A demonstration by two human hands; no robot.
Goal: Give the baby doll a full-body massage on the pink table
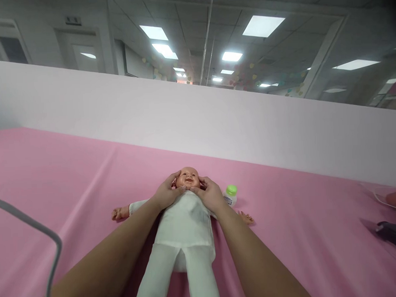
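Note:
A baby doll (184, 223) with a white cloth body lies on its back, its arms spread and its legs toward me. My left hand (169, 191) cups one side of the doll's head (188, 177), the thumb at its chin. On the other side, my right hand (211, 194) holds the cheek and jaw the same way, its thumb close to the left one. Some fingertips are hidden behind the head. Just beyond my right wrist stands a small bottle (230, 196) with a green cap, partly covered by my hand.
Pink sheeting (71, 184) covers the surface under the doll, with a white wall (183, 118) behind it. A grey cable (30, 219) loops in at the left. At the right edge lie a black object (394, 234) and a clear dish (389, 200) with something reddish.

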